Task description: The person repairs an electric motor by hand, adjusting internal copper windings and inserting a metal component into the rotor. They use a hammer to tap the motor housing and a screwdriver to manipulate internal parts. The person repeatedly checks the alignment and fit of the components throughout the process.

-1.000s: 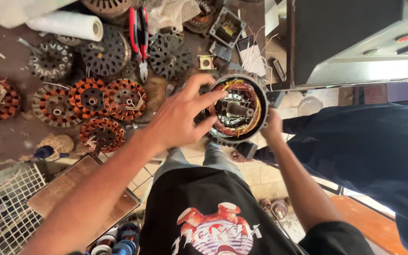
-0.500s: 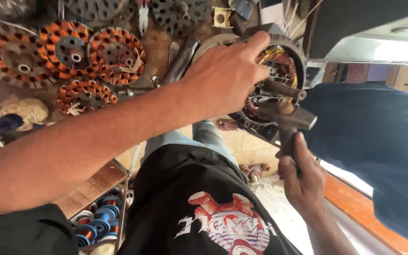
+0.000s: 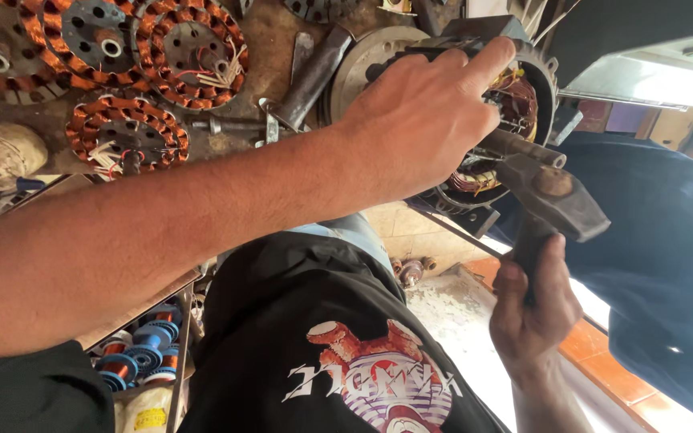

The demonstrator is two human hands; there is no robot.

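Now your left hand (image 3: 419,120) clamps the motor stator (image 3: 515,104) at the tabletop's (image 3: 282,40) right edge; your right hand (image 3: 535,309) grips the hammer (image 3: 551,200) just beside it. Keep blows light, clear of copper windings.

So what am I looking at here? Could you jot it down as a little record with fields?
left hand: left hand pressed on the motor housing
right hand: right hand gripping the hammer by its handle
hammer head: close beside the housing's copper windings; contact cannot be told
on bench: copper-wound stators on the workbench
below bench: wire spools
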